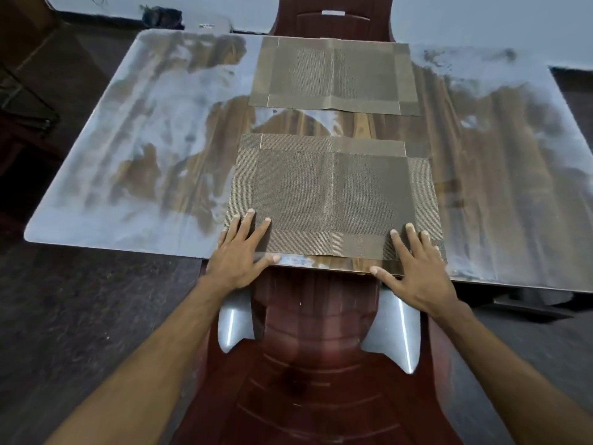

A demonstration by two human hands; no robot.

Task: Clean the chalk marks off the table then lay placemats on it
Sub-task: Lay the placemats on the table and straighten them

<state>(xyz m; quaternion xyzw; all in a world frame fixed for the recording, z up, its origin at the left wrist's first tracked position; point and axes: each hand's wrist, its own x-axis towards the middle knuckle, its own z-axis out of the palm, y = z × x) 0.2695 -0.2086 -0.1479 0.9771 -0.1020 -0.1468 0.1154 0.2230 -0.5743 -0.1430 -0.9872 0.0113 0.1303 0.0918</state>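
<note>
Two brown woven placemats lie on the glossy wooden table [144, 149]. The near placemat [330, 194] sits at the front edge, the far placemat [333, 75] at the back edge, with a strip of bare wood between them. My left hand [240, 252] lies flat with straight fingers on the near mat's front left corner. My right hand [414, 264] lies flat on its front right corner, thumb along the table edge. Pale smeared patches cover much of the tabletop on both sides.
A dark red plastic chair [314, 348] stands pushed in right below me, between my arms. A second red chair [330, 17] stands at the far side. A dark object [162, 16] lies on the floor beyond the table's far left corner.
</note>
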